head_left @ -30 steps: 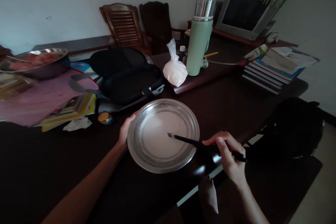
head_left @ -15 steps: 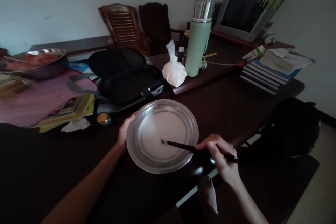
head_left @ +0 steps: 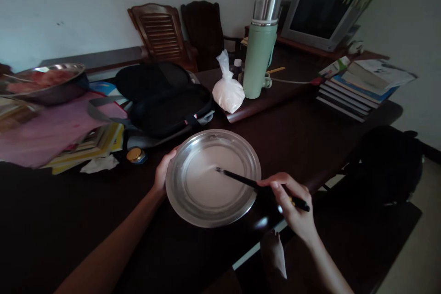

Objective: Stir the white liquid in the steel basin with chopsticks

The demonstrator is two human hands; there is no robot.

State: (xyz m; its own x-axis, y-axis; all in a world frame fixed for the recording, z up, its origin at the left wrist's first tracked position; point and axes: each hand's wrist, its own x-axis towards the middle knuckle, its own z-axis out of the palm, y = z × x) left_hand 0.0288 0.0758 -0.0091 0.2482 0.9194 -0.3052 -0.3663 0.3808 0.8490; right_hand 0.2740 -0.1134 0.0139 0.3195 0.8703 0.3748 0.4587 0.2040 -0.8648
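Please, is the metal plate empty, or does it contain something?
It is not empty: a whitish layer covers the bottom of the metal plate; its depth is unclear.

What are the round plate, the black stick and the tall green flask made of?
Round plate: looks like metal, maybe stainless steel, fairly shiny; its silvery rim catches the light.
Black stick: painted wood or plastic, I can't tell which; it looks smooth and dark.
Green flask: the cap looks like polished metal, with bright streaks; the duller body may be painted metal or plastic.
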